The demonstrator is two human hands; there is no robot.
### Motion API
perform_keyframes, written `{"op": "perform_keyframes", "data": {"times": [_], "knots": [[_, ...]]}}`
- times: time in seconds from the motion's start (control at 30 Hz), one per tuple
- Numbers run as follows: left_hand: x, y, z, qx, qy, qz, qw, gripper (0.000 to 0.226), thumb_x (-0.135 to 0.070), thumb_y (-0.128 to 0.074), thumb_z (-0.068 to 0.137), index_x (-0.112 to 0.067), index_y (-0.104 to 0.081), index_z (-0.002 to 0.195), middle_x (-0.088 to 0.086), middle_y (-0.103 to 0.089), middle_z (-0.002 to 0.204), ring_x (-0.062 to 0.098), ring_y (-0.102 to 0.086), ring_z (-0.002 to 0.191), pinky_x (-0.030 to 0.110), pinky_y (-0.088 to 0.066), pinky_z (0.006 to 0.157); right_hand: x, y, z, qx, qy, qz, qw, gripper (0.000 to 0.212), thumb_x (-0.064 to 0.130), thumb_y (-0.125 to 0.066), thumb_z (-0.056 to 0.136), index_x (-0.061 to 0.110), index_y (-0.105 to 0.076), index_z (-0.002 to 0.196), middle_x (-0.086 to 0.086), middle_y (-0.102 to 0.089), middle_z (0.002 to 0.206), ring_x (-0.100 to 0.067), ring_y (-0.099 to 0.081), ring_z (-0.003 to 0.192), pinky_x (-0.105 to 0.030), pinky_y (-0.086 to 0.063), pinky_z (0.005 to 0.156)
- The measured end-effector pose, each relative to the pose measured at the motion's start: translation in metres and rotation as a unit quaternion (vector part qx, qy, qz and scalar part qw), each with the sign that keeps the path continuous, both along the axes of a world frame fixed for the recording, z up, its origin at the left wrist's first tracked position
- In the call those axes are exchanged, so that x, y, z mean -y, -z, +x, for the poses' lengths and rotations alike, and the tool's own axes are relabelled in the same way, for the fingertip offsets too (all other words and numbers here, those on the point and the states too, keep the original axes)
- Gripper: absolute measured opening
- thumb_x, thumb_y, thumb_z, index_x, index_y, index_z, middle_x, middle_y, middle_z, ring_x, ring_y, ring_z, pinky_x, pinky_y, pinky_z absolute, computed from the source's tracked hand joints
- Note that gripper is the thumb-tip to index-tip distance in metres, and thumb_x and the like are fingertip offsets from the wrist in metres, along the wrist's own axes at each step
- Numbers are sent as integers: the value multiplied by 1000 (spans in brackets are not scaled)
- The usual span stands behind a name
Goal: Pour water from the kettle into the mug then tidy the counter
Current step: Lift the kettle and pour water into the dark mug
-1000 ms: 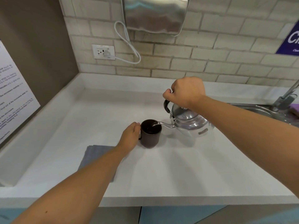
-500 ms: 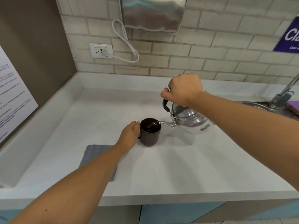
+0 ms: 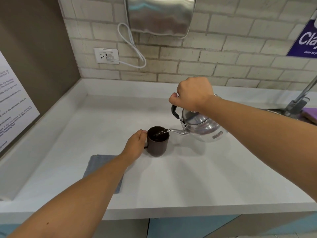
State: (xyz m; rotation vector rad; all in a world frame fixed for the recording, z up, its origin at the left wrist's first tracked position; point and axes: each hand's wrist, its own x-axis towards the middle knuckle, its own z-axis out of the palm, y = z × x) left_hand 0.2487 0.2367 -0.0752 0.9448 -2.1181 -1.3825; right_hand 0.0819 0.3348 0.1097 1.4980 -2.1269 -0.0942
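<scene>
We look down at a white desk (image 3: pixel 180 182) set in a corner, with pale brick tile on the wall behind it. High on that wall hangs a shiny metal dispenser (image 3: pixel 160 14), and a white cord (image 3: pixel 133 47) loops from it down to a wall outlet (image 3: pixel 106 55) on the left. A printed notice (image 3: pixel 12 100) is fixed to the brown side wall at far left, and part of a purple sign (image 3: pixel 304 38) shows at the upper right. At the far right edge we see a tap (image 3: pixel 301 98) and a purple sponge (image 3: pixel 310 114) by a sink. A folded grey cloth (image 3: pixel 100 162) lies flat on the desk near its front left, partly hidden under the left forearm. Nothing stands between the mug and the kettle.

A dark brown mug (image 3: pixel 157 143) stands upright near the middle of the desk. Our left hand (image 3: pixel 135 146) rests against the mug's left side, where the handle is, fingers curled toward it; the hand hides the handle, so we cannot tell whether the grip is closed around it or only touching. Just to the right of the mug, a polished metal kettle (image 3: pixel 202 127) is held off the desk and tilted to the left. Our right hand (image 3: pixel 193 95) is clenched in a fist around the kettle's black top handle. The thin curved spout reaches over the mug's rim, and a stream of water (image 3: pixel 160 132) runs from it into the mug
</scene>
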Motion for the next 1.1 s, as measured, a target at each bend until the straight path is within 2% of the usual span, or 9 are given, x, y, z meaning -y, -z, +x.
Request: {"op": "perform_keyframes", "data": {"times": [0.13, 0.3, 0.53, 0.73, 0.9, 1.1], "knots": [[-1, -1, 1, 1, 0, -9, 1000, 36, -33, -30, 100, -12, -44, 74, -1, -46, 71, 17, -47, 74, 26, -37, 63, 0, -2, 0, -4, 0, 1, 1000, 43, 37, -41, 78, 13, -33, 42, -1, -30, 41, -21, -27, 39, -23, -23, 46], [0, -2, 2, 1, 2, -16, 1000, 37, -33, -31, 100, -8, -47, 79, 9, -48, 77, 19, -46, 75, 30, -35, 65, 1, -4, 0, -8, 3, 6, 1000, 44, 38, -41, 78, 14, -33, 42, 0, -30, 41, -20, -25, 39, -23, -23, 45], [0, -2, 2, 3, 2, -19, 1000, 45, -33, -31, 100, 4, -53, 88, 12, -51, 79, 20, -47, 77, 30, -36, 65, 1, -5, 0, -15, 4, 12, 1000, 44, 37, -41, 78, 13, -32, 42, -1, -31, 41, -20, -26, 39, -23, -24, 45], [1, -2, 2, 7, 5, -19, 1000, 38, -34, -31, 100, -6, -47, 79, 11, -51, 78, 20, -47, 76, 30, -35, 65, 2, -6, 1, -17, 2, 12, 1000, 44, 37, -41, 79, 14, -32, 42, 0, -30, 41, -20, -26, 38, -23, -25, 45], [0, -3, 3, 10, 4, -12, 1000, 44, -35, -30, 100, 2, -51, 86, 11, -51, 80, 20, -49, 78, 31, -36, 67, 2, -7, 1, -18, 2, 11, 1000, 44, 37, -41, 79, 14, -32, 42, 0, -30, 41, -20, -27, 38, -23, -25, 45], [1, -4, 3, 11, 0, -17, 1000, 45, -34, -31, 100, 4, -52, 87, 10, -51, 78, 20, -47, 76, 29, -36, 65, -1, -6, -6, 16, 17, -8, 1000, 45, 39, -41, 78, 14, -32, 41, 1, -28, 40, -19, -25, 37, -23, -22, 44]]}}
